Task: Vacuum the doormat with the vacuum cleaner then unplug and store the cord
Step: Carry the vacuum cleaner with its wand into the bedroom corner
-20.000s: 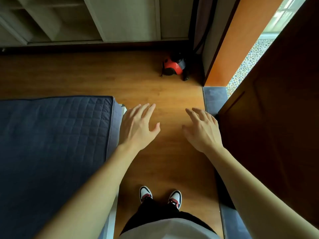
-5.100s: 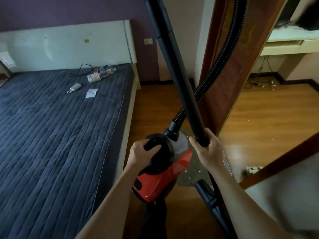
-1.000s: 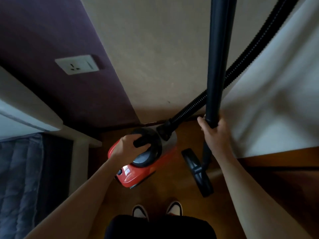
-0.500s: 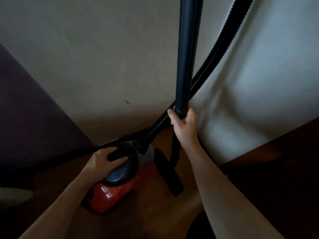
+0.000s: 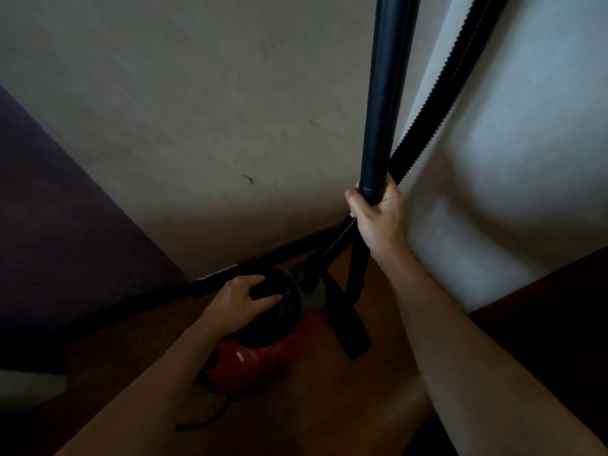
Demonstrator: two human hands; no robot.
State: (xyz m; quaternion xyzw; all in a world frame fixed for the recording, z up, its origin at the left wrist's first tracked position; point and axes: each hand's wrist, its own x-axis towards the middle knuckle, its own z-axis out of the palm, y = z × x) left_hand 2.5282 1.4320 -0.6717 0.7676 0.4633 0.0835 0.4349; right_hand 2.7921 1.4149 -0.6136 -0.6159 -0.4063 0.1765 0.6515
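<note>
Two hands share the machine. On the left, the left hand point(image 5: 241, 299) curls round the black carry handle point(image 5: 263, 290) on top of the red vacuum cleaner point(image 5: 260, 352). The vacuum cleaner sits low in the corner, against or just above the wooden floor point(image 5: 329, 406); I cannot tell which. A slip of that grip would drop the body onto the boards. Below it a loop of cord point(image 5: 205, 421) trails across the floor toward the person; a foot could catch it, or the body could roll over it and pinch it. Toward the middle the floor head point(image 5: 350, 330) hangs tilted beside the body, close enough to knock it or scuff the floor if either is swung. Right of that, the right hand point(image 5: 378, 218) is wrapped round the lower end of the upright wand point(image 5: 385, 110). The ribbed hose point(image 5: 441, 90) runs up behind the wand, near the pale wall point(image 5: 197, 110); a sharp pull could kink the hose or tip the tall wand against the wall.

The doormat is nowhere in view, so nothing shows whether it has been vacuumed. The plug and any socket are out of sight, and the cord's far end is lost in shadow. The tops of the wand and hose are cut off by the upper edge. The corner is dim, so the switch cannot be made out.
</note>
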